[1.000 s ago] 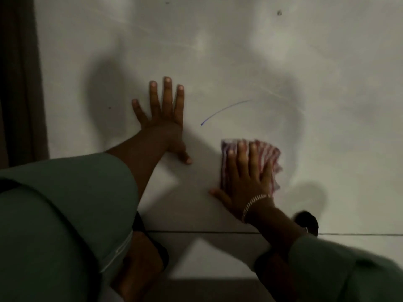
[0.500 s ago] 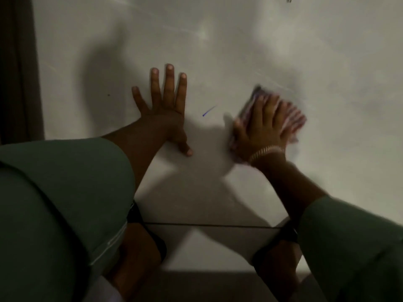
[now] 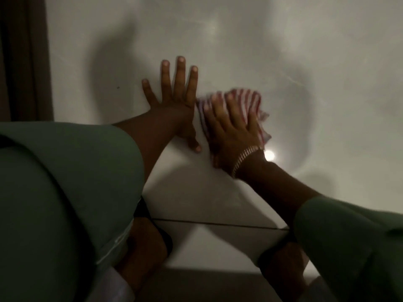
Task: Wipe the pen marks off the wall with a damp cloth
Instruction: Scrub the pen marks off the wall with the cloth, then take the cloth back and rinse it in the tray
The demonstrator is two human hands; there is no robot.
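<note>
In the head view the striped cloth (image 3: 244, 105) has swept leftward since half a second ago, from a spot well right of the left hand (image 3: 174, 105) to one just beside it, and the short blue pen stroke that showed between the two hands then can no longer be seen; whether it is wiped away or only covered by the cloth is hard to judge in this dim, blurred frame. A second ago a longer curved blue line ran above the cloth, and none of it shows on the wall (image 3: 305, 62) now. The left hand has kept its place, palm flat on the wall with fingers spread wide and thumb pointing down and right. The right hand (image 3: 233, 131) lies flat on the cloth with its fingers extended and close together, pressing it to the wall rather than gripping it. The cloth, red and white in stripes, is bunched, its long axis running from upper left to lower right, stripes running roughly along the fingers. A beaded bracelet (image 3: 245, 156) circles the right wrist. Green sleeves (image 3: 65, 182) fill the lower corners. No writing or label is readable.
</note>
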